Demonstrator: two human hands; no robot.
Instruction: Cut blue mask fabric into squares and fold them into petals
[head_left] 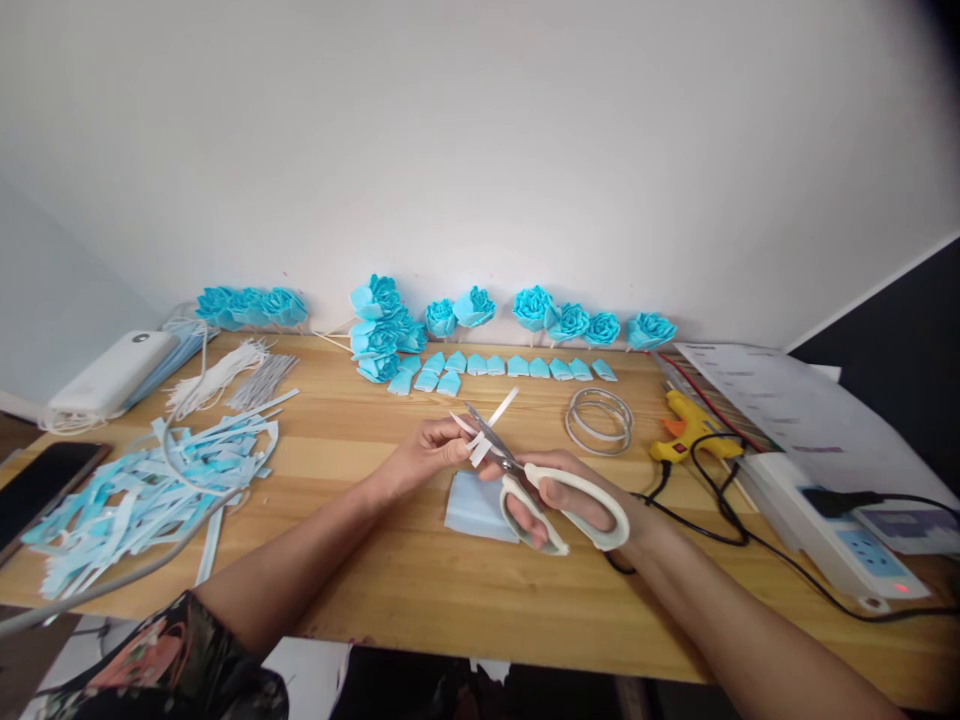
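My right hand (559, 490) is closed around the cream handles of a pair of scissors (589, 492), with fingers through the loops. The blades are spread and point up and left, beside my left hand (442, 447). Between its thumb and fingers, my left hand pinches a narrow white strip (501, 408), which crosses the blades. A small white end of it hangs below them. Under the scissors, a folded light-blue sheet (480, 507) lies on the wooden table (360, 590). Just beyond my hands, several cut blue petal pieces (517, 367) are laid out in a row.
Blue paper flowers (534, 308) stand along the wall. To the left are a heap of blue strips (165, 490), white wires (217, 375), a phone (49, 490) and a power bank (112, 380). Tape rings (598, 420), a yellow glue gun (694, 428) and a power strip (832, 530) with cords lie right.
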